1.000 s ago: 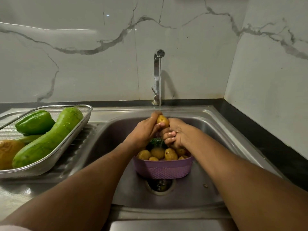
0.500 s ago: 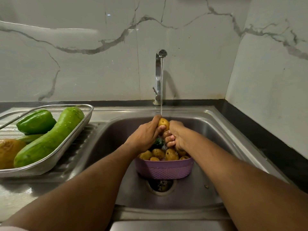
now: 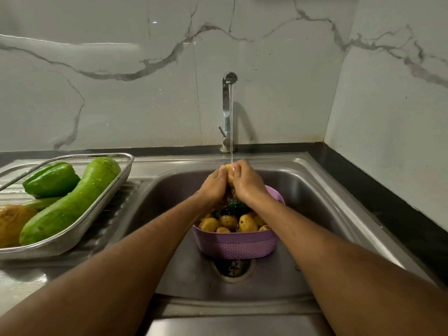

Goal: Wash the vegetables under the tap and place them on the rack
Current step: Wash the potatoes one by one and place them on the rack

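Observation:
A small yellow potato [image 3: 229, 174] sits between both my hands under the water stream from the tap [image 3: 229, 93]. My left hand [image 3: 213, 185] wraps it from the left and my right hand [image 3: 247, 181] grips it from the right, so most of the potato is hidden. Below them a purple basket [image 3: 236, 246] stands in the sink [image 3: 303, 190], holding several potatoes [image 3: 228, 223] and dark green leaves [image 3: 234, 206]. On the left drainboard a metal mesh rack [image 3: 80, 229] holds a long green gourd [image 3: 70, 202], a green pepper [image 3: 51, 179] and a yellowish vegetable [image 3: 12, 221].
The sink drain [image 3: 232, 267] lies just in front of the basket. A dark counter strip [image 3: 388, 202] runs along the right side below the marble wall. The ribbed drainboard [image 3: 114, 214] extends between rack and basin.
My right hand has turned over and closed more around the potato, hiding most of it. Both hands stay under the stream above the basket.

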A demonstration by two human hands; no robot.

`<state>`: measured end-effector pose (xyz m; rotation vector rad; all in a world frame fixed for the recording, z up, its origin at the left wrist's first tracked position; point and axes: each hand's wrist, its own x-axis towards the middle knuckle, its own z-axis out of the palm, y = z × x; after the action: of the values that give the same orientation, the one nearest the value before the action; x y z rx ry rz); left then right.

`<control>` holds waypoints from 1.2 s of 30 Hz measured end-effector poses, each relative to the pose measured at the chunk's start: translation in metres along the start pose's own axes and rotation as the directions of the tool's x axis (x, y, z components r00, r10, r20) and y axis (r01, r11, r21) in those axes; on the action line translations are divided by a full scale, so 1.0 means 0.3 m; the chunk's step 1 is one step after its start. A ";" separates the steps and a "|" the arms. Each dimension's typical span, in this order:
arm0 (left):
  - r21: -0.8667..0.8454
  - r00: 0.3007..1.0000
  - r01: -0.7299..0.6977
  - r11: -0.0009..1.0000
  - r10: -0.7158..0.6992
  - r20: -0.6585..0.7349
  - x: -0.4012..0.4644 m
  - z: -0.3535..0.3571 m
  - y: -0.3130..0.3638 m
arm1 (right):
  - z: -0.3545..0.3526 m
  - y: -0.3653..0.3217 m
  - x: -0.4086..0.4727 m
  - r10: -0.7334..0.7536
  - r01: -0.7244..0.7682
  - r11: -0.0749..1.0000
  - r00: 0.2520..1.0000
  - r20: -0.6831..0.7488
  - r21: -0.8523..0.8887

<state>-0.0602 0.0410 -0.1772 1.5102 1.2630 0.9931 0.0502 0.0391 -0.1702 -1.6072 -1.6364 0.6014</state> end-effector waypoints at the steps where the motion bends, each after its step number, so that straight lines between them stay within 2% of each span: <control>1: 0.052 1.000 -0.002 0.999 0.002 -0.012 -0.001 -0.007 -0.010 | -0.002 0.003 -0.004 -0.030 0.030 1.000 0.998 0.047 0.002; 4: 0.160 0.998 -0.033 0.987 0.042 -0.050 -0.016 -0.021 -0.045 | -0.005 0.001 -0.033 -0.072 0.066 0.997 0.989 0.129 0.047; 7: 0.129 0.990 -0.116 0.985 0.124 -0.060 -0.028 -0.023 -0.047 | -0.019 -0.016 -0.045 -0.006 -0.015 0.979 0.995 0.098 0.205; 10: 0.054 0.984 -0.156 0.986 0.160 -0.082 -0.047 -0.038 -0.011 | -0.050 -0.033 -0.053 0.062 -0.101 0.883 0.993 0.099 0.458; 11: 0.036 0.985 -0.157 0.987 0.159 -0.073 -0.053 -0.046 -0.007 | -0.060 -0.030 -0.059 0.078 -0.119 0.861 0.992 0.104 0.495; 12: 0.064 0.984 -0.159 0.985 0.164 -0.064 -0.060 -0.051 -0.007 | -0.068 -0.027 -0.067 0.091 -0.127 0.872 0.991 0.099 0.473; 15: 0.315 0.963 -0.221 0.923 0.258 -0.079 -0.088 -0.058 0.001 | -0.073 -0.018 -0.085 0.069 -0.068 0.983 0.998 0.001 0.172; 17: 0.368 0.919 -0.299 0.881 0.369 -0.136 -0.111 -0.048 0.022 | -0.069 -0.014 -0.091 -0.068 0.080 0.994 0.985 -0.158 0.075; 19: 0.369 0.865 -0.378 0.849 0.466 -0.185 -0.126 -0.033 0.043 | -0.078 -0.025 -0.104 -0.279 0.293 0.956 0.891 -0.358 -0.017; 20: 0.344 0.852 -0.395 0.852 0.480 -0.211 -0.130 -0.028 0.047 | -0.077 -0.031 -0.107 -0.337 0.351 0.936 0.850 -0.405 -0.041; 21: 0.324 0.862 -0.375 0.868 0.455 -0.222 -0.136 -0.021 0.049 | -0.074 -0.027 -0.106 -0.341 0.356 0.934 0.852 -0.398 -0.037; 22: 0.322 0.894 -0.322 0.890 0.398 -0.206 -0.136 -0.017 0.042 | -0.067 -0.016 -0.101 -0.287 0.298 0.954 0.901 -0.325 -0.016; 23: 0.389 0.943 -0.216 0.896 0.295 -0.155 -0.133 -0.018 0.032 | -0.054 0.001 -0.097 -0.178 0.175 0.984 0.967 -0.183 -0.030; 24: 0.485 0.982 -0.095 0.869 0.161 -0.095 -0.135 -0.009 0.019 | -0.044 0.021 -0.100 -0.031 0.028 0.993 0.999 -0.026 -0.110; 25: 0.556 0.997 -0.004 0.831 0.043 -0.057 -0.136 0.000 0.007 | -0.042 0.033 -0.105 0.073 -0.057 0.979 0.994 0.076 -0.194; 26: 0.569 0.999 0.022 0.822 0.010 -0.053 -0.136 0.008 0.002 | -0.044 0.040 -0.108 0.113 -0.091 0.971 0.989 0.093 -0.221; 27: 0.482 0.995 -0.015 0.876 0.060 -0.079 -0.143 0.016 0.009 | -0.052 0.032 -0.111 0.098 -0.087 0.980 0.994 0.055 -0.180; 28: 0.338 0.979 -0.100 0.936 0.153 -0.133 -0.153 0.024 0.029 | -0.061 0.016 -0.113 0.008 -0.013 0.995 0.999 -0.051 -0.103; 29: 0.209 0.941 -0.217 0.954 0.261 -0.215 -0.163 0.028 0.055 | -0.076 -0.014 -0.121 -0.125 0.117 0.992 0.971 -0.204 -0.047; 30: 0.158 0.891 -0.319 0.935 0.352 -0.286 -0.167 0.030 0.079 | -0.084 -0.047 -0.131 -0.264 0.264 0.963 0.898 -0.352 -0.049; 31: 0.169 0.851 -0.380 0.909 0.415 -0.321 -0.161 0.029 0.091 | -0.085 -0.068 -0.134 -0.356 0.369 0.928 0.824 -0.442 -0.059; 32: 0.205 0.833 -0.394 0.896 0.442 -0.331 -0.157 0.024 0.093 | -0.083 -0.075 -0.129 -0.370 0.400 0.916 0.813 -0.449 -0.032; 33: 0.253 0.863 -0.328 0.910 0.398 -0.311 -0.152 0.018 0.081 | -0.074 -0.073 -0.132 -0.292 0.325 0.945 0.884 -0.365 0.031; 34: 0.325 0.917 -0.202 0.924 0.295 -0.269 -0.149 0.010 0.064 | -0.059 -0.059 -0.133 -0.143 0.158 0.986 0.970 -0.196 0.060; 35: 0.406 0.971 -0.025 0.914 0.118 -0.206 -0.155 0.007 0.045 | -0.044 -0.039 -0.137 0.048 -0.048 0.999 0.999 0.000 -0.002; 36: 0.480 0.989 0.100 0.872 -0.036 -0.140 -0.158 0.010 0.031 | -0.040 -0.021 -0.142 0.181 -0.170 0.981 0.976 0.123 -0.096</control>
<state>-0.0622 -0.0069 -0.1704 1.7828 1.7415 0.7639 0.0525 -0.0054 -0.1660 -1.8222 -1.6432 0.7512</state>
